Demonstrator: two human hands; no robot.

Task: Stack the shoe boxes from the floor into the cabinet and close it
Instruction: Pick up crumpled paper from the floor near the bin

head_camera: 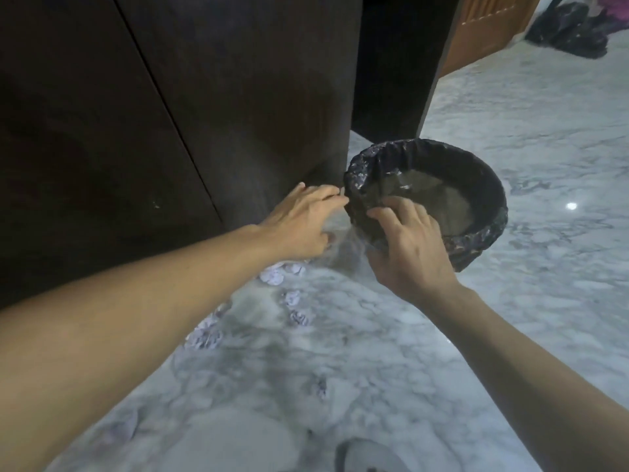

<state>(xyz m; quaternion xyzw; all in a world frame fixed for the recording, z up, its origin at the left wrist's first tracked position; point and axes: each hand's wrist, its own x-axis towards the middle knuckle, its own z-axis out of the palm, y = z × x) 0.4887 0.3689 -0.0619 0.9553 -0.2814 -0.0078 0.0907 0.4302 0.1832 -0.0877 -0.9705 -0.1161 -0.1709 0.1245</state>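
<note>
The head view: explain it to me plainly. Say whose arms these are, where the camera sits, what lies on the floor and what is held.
There is no machine here. A person wears one wide-angle camera on the head, looking down at two bare arms. The right hand curls its fingers over the near rim of a round bin lined with a black bag. The left hand reaches with straight fingers toward the bin's left side, beside a dark wooden cabinet; whether it touches is unclear. Crumpled paper bits lie on the marble floor. No shoe boxes are in view.
</note>
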